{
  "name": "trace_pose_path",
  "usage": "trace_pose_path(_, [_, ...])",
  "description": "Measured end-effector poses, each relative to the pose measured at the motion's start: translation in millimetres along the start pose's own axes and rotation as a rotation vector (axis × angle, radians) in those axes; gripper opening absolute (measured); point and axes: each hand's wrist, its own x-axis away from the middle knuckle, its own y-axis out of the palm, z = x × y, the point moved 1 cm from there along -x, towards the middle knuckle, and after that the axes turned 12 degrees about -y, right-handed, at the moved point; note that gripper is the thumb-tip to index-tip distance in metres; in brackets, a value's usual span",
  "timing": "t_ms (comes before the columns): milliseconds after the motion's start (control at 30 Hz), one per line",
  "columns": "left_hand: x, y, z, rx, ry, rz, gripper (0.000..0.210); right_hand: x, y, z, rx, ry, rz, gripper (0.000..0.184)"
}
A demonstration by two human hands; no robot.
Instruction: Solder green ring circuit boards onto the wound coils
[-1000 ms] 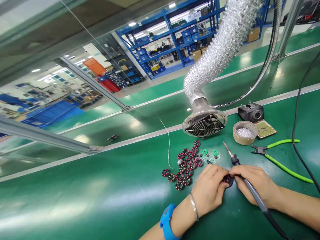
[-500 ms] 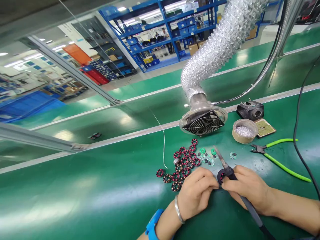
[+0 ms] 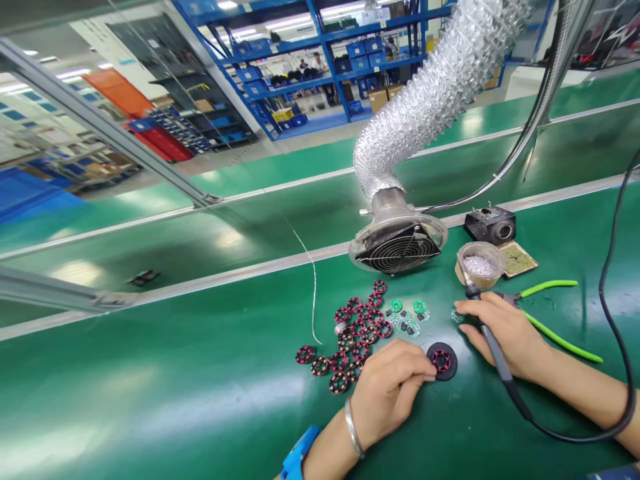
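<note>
My left hand (image 3: 393,380) pinches the edge of a black round holder (image 3: 451,371), in which a red-and-black motor stator (image 3: 441,361) sits. In my right hand (image 3: 510,337) lies a soldering iron (image 3: 497,357), its tip pointing up toward the tub. The thumb and index finger of that hand are apart, close around a small round circuit board (image 3: 456,316); whether they touch it I cannot tell. Several red-and-black and copper-coloured stators (image 3: 360,328) lie left of the holder. Between them and my right hand are several small green circuit boards (image 3: 407,323).
A fume extractor (image 3: 400,250) on a silver duct hangs over the bench. Behind my right hand stand a tub of metal shavings (image 3: 480,265), a sponge tray (image 3: 517,259) and a black iron stand (image 3: 490,223). Green-handled cutters (image 3: 560,340) and the iron's cable (image 3: 607,293) are at right.
My right hand has moved away from the holder, up and right toward a loose circuit board, carrying the soldering iron. The holder now lies flatter, its stator facing up. The view has shifted slightly.
</note>
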Motion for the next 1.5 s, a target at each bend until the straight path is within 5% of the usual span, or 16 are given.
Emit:
trace_pose_path(167, [4.2, -3.9, 6.3, 0.034, -0.053, 0.05, 0.018, -3.7, 6.0, -1.0, 0.019, -0.014, -0.135, 0.02])
trace_pose_path(367, [5.5, 6.5, 2.1, -0.014, -0.21, -0.089, 0.037, -3.3, -2.1, -2.7, -0.009, -0.068, -0.097, 0.018])
trace_pose_path(533, [4.6, 8.7, -3.7, -0.03, -0.308, -0.134, 0.011, -18.8, -7.5, -30.4, -0.159, -0.132, -0.027, 0.024])
trace_pose_path(833, [2.2, 0.9, -5.3, 0.019, -0.334, -0.168, 0.007, -28.8, -1.8, -42.2, -0.21, -0.205, -0.21, 0.025])
trace_pose_path(1500, [-0.4, 0.5, -4.6, 0.067, -0.316, -0.202, 0.007, -21.2, -2.6, -34.3, -0.355, -0.2, -0.207, 0.025])
